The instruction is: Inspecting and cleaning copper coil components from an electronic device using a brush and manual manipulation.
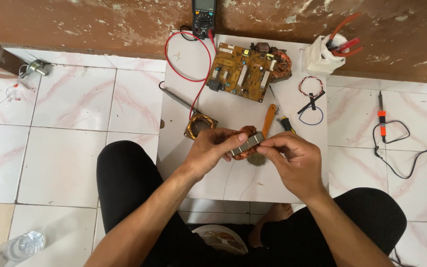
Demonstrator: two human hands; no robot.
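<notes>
**Copper coil and grey core held over the white board**

Copper winding, reddish and tightly wrapped, sits between my two hands just above the near part of the white board (292, 113) that I am sitting behind. My left hand (212, 148) curls around the copper coil (245, 143) from the left, fingers closed against its side. My right hand (292, 160) comes in from the other side, thumb and fingertips pinching the end of a flat grey metal core (247, 143) that lies across the top of the coil. Both hands are closed on the piece, almost touching each other.

Farther out on the board lies a yellow circuit board (240, 71), with a red lead (184, 74) looping from a multimeter (204, 17) at the wall. A second, smaller coil (199, 126) rests just left of my left hand, and an orange-handled screwdriver (269, 121) lies just beyond my fingers. A soldering iron (381, 118) lies on the tiled floor well off to my right.
</notes>
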